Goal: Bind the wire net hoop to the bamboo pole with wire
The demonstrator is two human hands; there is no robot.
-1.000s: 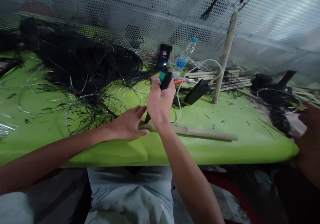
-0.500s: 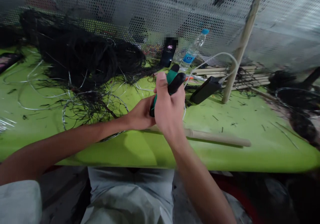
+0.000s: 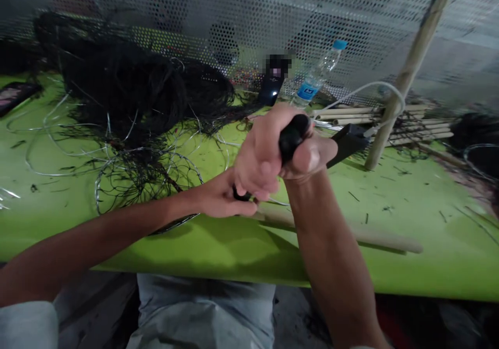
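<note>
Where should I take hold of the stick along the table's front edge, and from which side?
I'd probably take the stick near its bare right end, coming from above on the right, grip closing across its width. It is slim, round and lies flat; the right forearm crosses its middle, and the left hand is by its other end.

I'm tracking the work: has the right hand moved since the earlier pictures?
Yes: rightward against the black power bank. The right hand now overlaps its left end in view, where a gap showed earlier.
</note>
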